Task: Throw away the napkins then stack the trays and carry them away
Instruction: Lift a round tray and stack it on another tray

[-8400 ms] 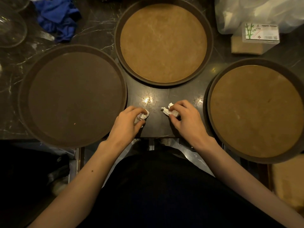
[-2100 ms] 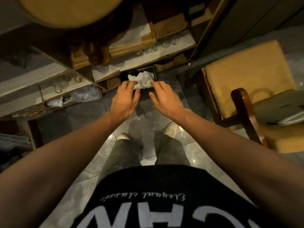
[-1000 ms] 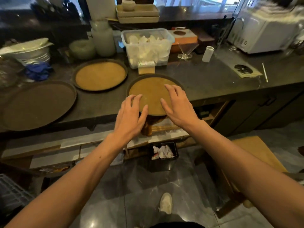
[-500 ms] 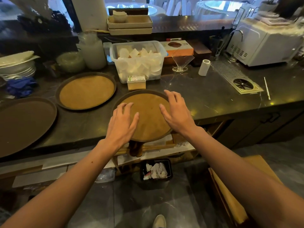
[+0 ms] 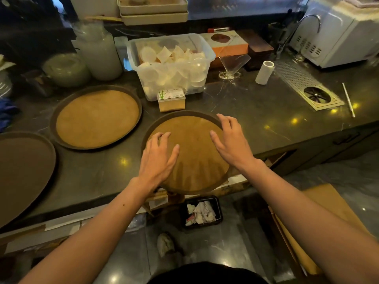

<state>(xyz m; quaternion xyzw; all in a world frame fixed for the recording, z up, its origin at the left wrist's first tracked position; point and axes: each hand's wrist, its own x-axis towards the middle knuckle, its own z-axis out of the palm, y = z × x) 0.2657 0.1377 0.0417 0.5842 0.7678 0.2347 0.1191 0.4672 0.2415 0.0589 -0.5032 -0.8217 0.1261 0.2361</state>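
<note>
Three round brown trays lie on the dark counter. The nearest tray (image 5: 192,124) juts over the counter's front edge; my left hand (image 5: 159,158) and my right hand (image 5: 230,140) hover over it, fingers spread, holding nothing. A second tray (image 5: 96,119) sits to its left, and a darker third tray (image 5: 22,173) is at the far left. Crumpled white napkins (image 5: 202,213) fill a small black bin (image 5: 219,206) on the floor under the counter edge.
A clear tub of plastic cups (image 5: 172,66) and a small toothpick box (image 5: 171,99) stand just behind the near tray. Jars (image 5: 98,50) at back left, a microwave (image 5: 344,35) and drain grate (image 5: 307,87) at right. A yellow chair seat (image 5: 328,212) is lower right.
The napkins went from my hands into the floor bin. I have risen back to the counter, and both empty hands have spread wider over the near tray.
</note>
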